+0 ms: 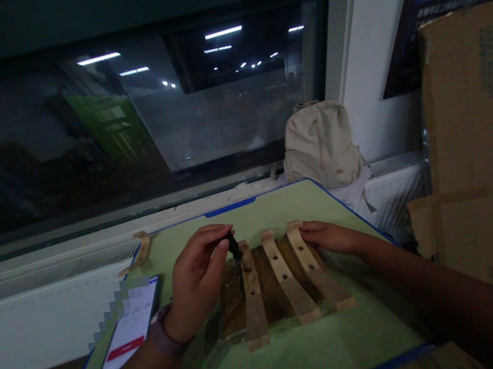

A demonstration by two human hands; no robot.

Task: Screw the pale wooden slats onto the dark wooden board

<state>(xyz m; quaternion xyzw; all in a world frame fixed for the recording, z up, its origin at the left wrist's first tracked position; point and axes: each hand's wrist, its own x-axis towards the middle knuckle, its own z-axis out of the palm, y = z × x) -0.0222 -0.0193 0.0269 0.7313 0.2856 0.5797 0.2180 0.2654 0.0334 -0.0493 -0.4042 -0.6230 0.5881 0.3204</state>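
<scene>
My left hand is closed round the black handle of a screwdriver. Its metal tip points down at the upper hole of the left wooden piece. Two more curved wooden pieces, a middle one and a right one, lie alongside, each with two dark holes. All three rest across a brown block wrapped in shiny film. My right hand is at the upper end of the right wooden piece, its fingers partly hidden behind it; whether they grip it is unclear.
The green tabletop has a blue edge. A lit phone lies at its left, near another curved wooden piece. Behind stand a beige backpack and a window. Large cardboard stands at right.
</scene>
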